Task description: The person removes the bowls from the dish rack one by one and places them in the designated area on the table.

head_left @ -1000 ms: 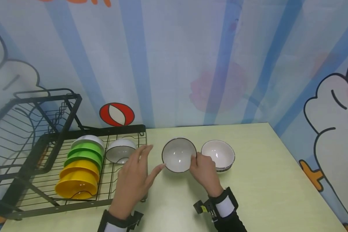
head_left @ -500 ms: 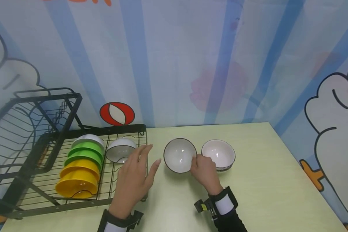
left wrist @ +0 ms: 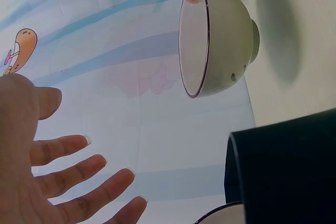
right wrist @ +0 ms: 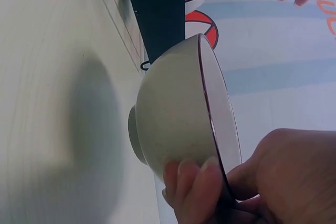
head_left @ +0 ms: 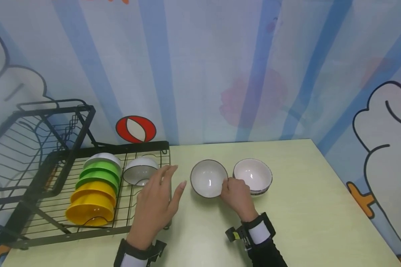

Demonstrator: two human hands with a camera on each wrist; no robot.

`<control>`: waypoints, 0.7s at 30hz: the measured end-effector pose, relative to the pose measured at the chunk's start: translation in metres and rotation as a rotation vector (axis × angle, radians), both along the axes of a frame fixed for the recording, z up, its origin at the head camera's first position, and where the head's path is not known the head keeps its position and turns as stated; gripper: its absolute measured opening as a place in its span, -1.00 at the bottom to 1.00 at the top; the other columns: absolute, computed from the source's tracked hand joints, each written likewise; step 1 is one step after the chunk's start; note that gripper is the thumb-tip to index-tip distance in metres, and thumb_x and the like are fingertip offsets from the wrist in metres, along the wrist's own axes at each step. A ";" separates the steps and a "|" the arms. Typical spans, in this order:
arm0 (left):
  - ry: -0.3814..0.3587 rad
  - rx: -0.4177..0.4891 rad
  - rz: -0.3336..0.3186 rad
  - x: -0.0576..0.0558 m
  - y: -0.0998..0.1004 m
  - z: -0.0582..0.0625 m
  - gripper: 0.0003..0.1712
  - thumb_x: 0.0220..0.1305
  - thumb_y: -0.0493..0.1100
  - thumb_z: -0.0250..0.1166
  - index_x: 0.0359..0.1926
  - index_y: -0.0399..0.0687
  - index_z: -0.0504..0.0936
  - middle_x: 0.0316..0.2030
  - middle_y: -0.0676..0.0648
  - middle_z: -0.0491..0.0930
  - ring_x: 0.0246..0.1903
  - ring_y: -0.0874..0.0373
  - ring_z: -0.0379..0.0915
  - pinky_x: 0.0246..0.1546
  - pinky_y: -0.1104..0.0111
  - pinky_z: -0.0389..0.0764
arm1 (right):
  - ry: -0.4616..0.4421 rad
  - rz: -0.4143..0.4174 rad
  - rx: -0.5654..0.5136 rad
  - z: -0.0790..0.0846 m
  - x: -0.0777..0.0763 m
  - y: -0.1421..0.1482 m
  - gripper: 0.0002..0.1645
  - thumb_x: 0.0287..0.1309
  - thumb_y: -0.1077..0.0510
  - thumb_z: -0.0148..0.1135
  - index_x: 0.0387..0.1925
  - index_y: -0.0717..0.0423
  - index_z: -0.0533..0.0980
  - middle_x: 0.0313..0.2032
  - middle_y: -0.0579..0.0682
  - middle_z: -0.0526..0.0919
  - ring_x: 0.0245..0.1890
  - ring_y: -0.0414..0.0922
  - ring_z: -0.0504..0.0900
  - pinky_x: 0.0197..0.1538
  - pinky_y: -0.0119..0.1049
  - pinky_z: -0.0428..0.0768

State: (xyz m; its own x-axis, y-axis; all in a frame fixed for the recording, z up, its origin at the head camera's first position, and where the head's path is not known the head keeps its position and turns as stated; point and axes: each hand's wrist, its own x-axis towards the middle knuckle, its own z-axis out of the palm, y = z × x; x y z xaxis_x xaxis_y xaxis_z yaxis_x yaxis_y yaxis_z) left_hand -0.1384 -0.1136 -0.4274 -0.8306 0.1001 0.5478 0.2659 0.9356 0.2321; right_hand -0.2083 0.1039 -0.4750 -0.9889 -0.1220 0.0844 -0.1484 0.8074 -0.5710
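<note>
The person's R hand (head_left: 237,196) is gripping a dark-rimmed bowl (head_left: 207,180) by its right edge, w/ the thumb lying on the inner side and the fingers curling on the outside. This bowl is hanging just above the table (head_left: 320,207), btwn the two hands, and its mouth is facing up. The L hand (head_left: 155,209) is staying apart from it, w/ fingers spreading loosely and holding nothing; in the head view it is covering part of the rack's right edge, but one can't tell if it is touching there. A 2nd white bowl (head_left: 252,174) is standing upright on the table, just beyond the R hand. On the L side, the black rack (head_left: 87,236) is carrying a row of tilted bowls: two yellow bowls (head_left: 90,213) in front, then two green bowls (head_left: 98,174), then a white one (head_left: 102,157) at the back. Next to this row, a tilted rack bowl (head_left: 138,174), also w/ dark rim, is resting near the L fingertips. Behind all, a blue-striped backdrop (head_left: 200,74) is hanging.
</note>
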 end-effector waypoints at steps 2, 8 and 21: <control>-0.006 0.001 0.000 0.000 0.001 0.000 -0.42 0.36 0.12 0.22 0.27 -0.08 0.50 0.19 -0.21 0.55 0.07 -0.12 0.59 -0.04 0.05 0.71 | 0.013 -0.001 0.014 -0.001 -0.001 0.002 -0.53 0.35 0.22 -0.07 -0.73 0.14 0.35 -0.70 0.02 0.42 -0.69 -0.12 0.35 -0.65 -0.39 0.25; -0.014 -0.006 0.008 0.000 0.001 0.000 -0.43 0.36 0.12 0.22 0.27 -0.06 0.50 0.20 -0.19 0.55 0.05 -0.11 0.60 -0.06 0.06 0.72 | 0.029 -0.004 0.041 -0.004 -0.003 0.005 -0.47 0.35 0.24 -0.07 -0.80 0.06 0.23 -0.74 -0.05 0.30 -0.70 -0.14 0.29 -0.66 -0.39 0.19; 0.001 -0.002 -0.011 0.000 -0.001 -0.001 -0.45 0.37 0.10 0.21 0.25 -0.10 0.52 0.17 -0.20 0.57 0.06 -0.11 0.60 -0.06 0.06 0.72 | -0.003 0.006 0.095 -0.008 -0.002 0.006 -0.42 0.37 0.23 -0.10 -0.84 0.04 0.25 -0.76 -0.05 0.35 -0.70 -0.14 0.32 -0.66 -0.38 0.19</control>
